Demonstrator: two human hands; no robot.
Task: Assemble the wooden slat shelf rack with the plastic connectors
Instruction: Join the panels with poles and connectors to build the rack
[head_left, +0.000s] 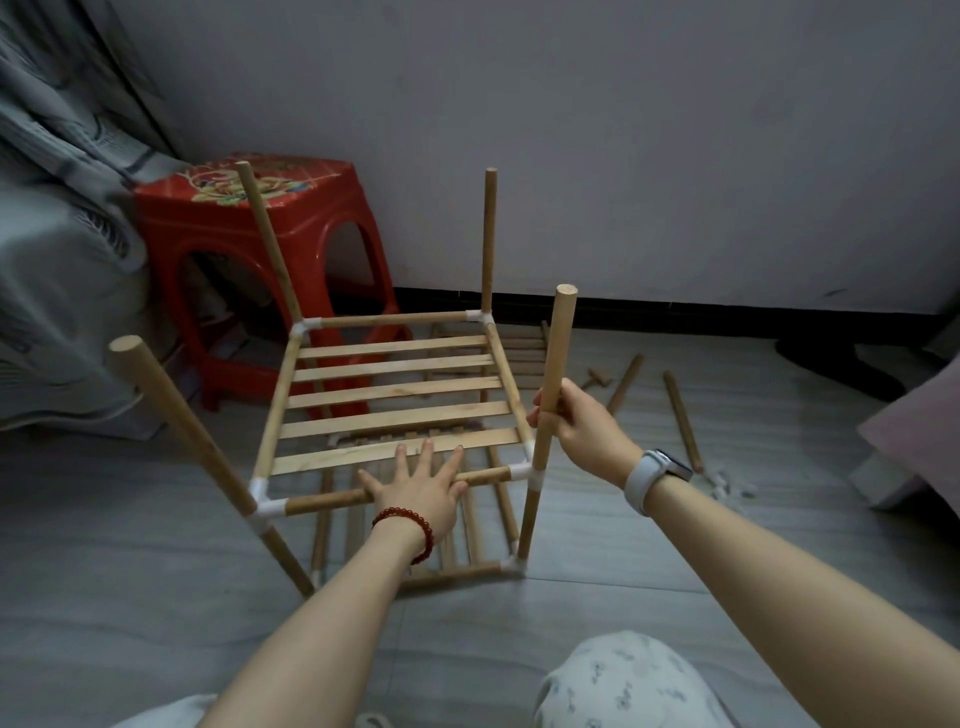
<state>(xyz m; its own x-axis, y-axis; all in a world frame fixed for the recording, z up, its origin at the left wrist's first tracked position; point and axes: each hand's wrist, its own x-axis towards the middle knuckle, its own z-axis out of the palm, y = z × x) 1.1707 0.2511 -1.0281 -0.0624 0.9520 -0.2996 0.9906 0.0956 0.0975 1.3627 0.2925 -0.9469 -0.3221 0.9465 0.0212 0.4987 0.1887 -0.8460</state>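
Your left hand (422, 486) lies flat, fingers spread, on the front rail (332, 500) of the rack (395, 405) standing on the floor (130, 545). Your right hand (576, 422) grips the near-right post (551, 395), seated in its white connector (525, 474).

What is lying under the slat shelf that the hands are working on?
Under the slat shelf, a lower tier of slats shows through the gaps, joined by a white corner connector. The left hand and the upper slats cover most of it.
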